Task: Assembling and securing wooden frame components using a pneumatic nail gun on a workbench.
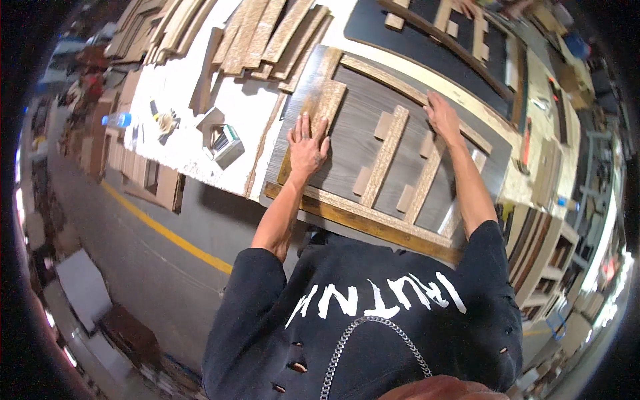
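Looking down on the left hand (308,145): open, fingers spread on a short wooden strip (333,99), palm hidden. Off to its right, the right hand (444,119), fingers partly bent at the far wooden rail (383,79); impossible to tell whether gripping. Beyond the right hand, cut off by the upper edge, a second, dark panel (400,40) with another person's hand (467,8), barely distinguishable. Directly beneath both hands, a flat panel (348,150): grey, streaked like wood grain, bordered with speckled tan strips. Between the forearms, a slim crosspiece (385,157) with small pale blocks (362,181) beside it.
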The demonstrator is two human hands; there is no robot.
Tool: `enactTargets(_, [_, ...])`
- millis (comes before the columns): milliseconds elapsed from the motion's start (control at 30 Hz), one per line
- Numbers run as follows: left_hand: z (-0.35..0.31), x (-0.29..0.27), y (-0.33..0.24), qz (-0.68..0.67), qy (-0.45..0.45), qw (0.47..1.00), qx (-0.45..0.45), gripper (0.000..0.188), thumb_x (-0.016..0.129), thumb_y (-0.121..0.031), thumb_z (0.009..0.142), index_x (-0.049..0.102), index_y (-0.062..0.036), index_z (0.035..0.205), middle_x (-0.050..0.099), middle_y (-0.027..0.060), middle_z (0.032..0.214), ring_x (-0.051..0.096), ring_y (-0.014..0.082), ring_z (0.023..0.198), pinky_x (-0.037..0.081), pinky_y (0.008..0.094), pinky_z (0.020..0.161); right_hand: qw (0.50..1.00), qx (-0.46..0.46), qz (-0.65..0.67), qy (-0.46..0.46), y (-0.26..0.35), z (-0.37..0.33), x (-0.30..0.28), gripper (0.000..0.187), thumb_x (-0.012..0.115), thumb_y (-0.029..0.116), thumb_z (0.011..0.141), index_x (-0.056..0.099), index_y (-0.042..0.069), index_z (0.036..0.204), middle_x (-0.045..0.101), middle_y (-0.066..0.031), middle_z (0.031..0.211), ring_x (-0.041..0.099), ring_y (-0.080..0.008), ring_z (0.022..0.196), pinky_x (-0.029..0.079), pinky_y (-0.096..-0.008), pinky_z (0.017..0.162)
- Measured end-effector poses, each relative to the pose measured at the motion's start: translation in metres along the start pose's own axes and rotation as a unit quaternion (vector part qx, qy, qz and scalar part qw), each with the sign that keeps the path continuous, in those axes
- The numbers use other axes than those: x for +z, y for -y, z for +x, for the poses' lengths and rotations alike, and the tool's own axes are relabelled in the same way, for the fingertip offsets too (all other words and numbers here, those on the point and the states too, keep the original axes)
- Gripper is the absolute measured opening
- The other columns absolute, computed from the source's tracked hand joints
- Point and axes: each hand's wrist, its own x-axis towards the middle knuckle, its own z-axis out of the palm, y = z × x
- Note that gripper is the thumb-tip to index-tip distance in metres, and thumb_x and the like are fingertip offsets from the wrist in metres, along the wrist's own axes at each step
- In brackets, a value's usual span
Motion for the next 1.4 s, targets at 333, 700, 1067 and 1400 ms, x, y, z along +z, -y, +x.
enactTargets(333, [0.007, -0.011, -0.008, 0.001, 0.043, 0.998, -0.037, 0.052, 0.058, -0.038, 0.095, 0.049, -0.0291, 0.145, 0.030, 0.0212, 0.157, 0.026, 0.0365, 0.145, 0.020, 0.0516, 0.114, 0.997, -0.042, 0.056, 0.042, 0.002, 0.011, 0.037, 0.035, 0.058, 0.028, 0.096, 0.065, 0.008, 0.124, 0.063, -0.0151, 0.107, 0.060, -0.0359, 0.102, 0.049, -0.0428, 0.087])
enactTargets(700, [0.006, -0.005, -0.007, -0.007, 0.036, 0.999, -0.036, 0.053, 0.059, -0.039, 0.093, 0.050, -0.0286, 0.143, 0.029, 0.0209, 0.157, 0.028, 0.0366, 0.144, 0.020, 0.0548, 0.115, 0.990, -0.054, 0.102, 0.076, -0.007, 0.021, 0.039, 0.035, 0.064, 0.025, 0.092, 0.067, 0.005, 0.120, 0.065, -0.0137, 0.113, 0.060, -0.0339, 0.106, 0.048, -0.0406, 0.091])
enactTargets(1067, [0.009, 0.006, -0.007, -0.053, -0.007, 0.997, -0.055, 0.044, 0.063, -0.039, 0.091, 0.059, -0.0254, 0.133, 0.032, 0.0224, 0.154, 0.029, 0.0382, 0.143, 0.014, 0.0640, 0.113, 0.999, 0.030, -0.003, -0.036, 0.045, 0.012, 0.052, 0.050, 0.056, 0.044, 0.096, 0.064, 0.000, 0.119, 0.060, -0.0200, 0.104, 0.056, -0.0390, 0.097, 0.046, -0.0464, 0.089])
enactTargets(1400, [0.108, 0.018, -0.016, -0.187, -0.060, 0.970, -0.141, 0.049, 0.065, -0.034, 0.089, 0.054, -0.0032, 0.126, 0.038, 0.0263, 0.140, 0.034, 0.0386, 0.134, 0.014, 0.0670, 0.109, 0.987, 0.122, 0.042, -0.092, 0.069, 0.011, 0.076, 0.049, 0.049, 0.044, 0.102, 0.063, -0.002, 0.112, 0.057, -0.0217, 0.108, 0.051, -0.0377, 0.104, 0.038, -0.0468, 0.095])
